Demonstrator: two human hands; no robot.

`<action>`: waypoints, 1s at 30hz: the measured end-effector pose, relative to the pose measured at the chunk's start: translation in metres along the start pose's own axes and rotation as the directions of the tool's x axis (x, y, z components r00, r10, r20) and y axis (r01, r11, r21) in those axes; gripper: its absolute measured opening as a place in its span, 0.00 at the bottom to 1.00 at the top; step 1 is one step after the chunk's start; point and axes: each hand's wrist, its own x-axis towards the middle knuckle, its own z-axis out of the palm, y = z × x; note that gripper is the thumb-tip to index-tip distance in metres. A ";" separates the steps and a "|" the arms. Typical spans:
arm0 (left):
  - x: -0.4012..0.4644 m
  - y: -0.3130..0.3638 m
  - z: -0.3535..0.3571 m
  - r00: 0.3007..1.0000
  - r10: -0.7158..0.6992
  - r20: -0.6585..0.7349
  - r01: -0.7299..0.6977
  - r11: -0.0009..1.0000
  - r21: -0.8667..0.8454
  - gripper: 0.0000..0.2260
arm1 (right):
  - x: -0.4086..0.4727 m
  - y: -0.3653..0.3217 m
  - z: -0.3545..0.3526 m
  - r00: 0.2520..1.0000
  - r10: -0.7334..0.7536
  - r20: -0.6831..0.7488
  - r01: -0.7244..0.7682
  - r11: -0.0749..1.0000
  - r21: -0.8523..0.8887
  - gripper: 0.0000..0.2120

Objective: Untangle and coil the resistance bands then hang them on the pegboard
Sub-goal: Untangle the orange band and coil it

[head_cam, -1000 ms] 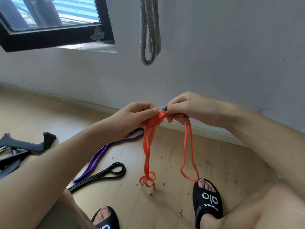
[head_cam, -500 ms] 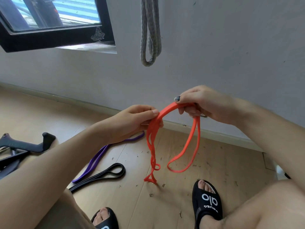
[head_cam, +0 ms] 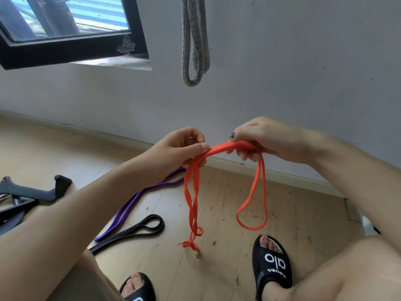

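An orange resistance band (head_cam: 225, 147) stretches between both hands at mid-frame. My left hand (head_cam: 180, 148) pinches its left part, from which twisted strands hang down to a small knot-like loop near the floor. My right hand (head_cam: 260, 137) grips its right part, and an open loop dangles below it. A purple band (head_cam: 134, 198) and a black band (head_cam: 138, 228) lie on the wooden floor to the left. A grey band (head_cam: 194, 46) hangs on the wall above; its peg is out of view.
A black-framed window (head_cam: 71, 48) is at the upper left. Black equipment with a handle (head_cam: 32, 192) lies at the far left on the floor. My feet in black sandals (head_cam: 272, 266) are at the bottom. The floor shows scattered small debris.
My right hand dropped slightly and moved back toward the left hand. The orange band's right loop lengthened and hangs narrower; the left strands still hang twisted.
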 end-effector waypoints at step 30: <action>-0.002 -0.008 -0.003 0.962 -0.108 0.251 0.173 0.952 -0.251 0.04 | -0.006 -0.007 -0.001 0.999 -0.043 -0.030 0.046 0.993 0.105 0.16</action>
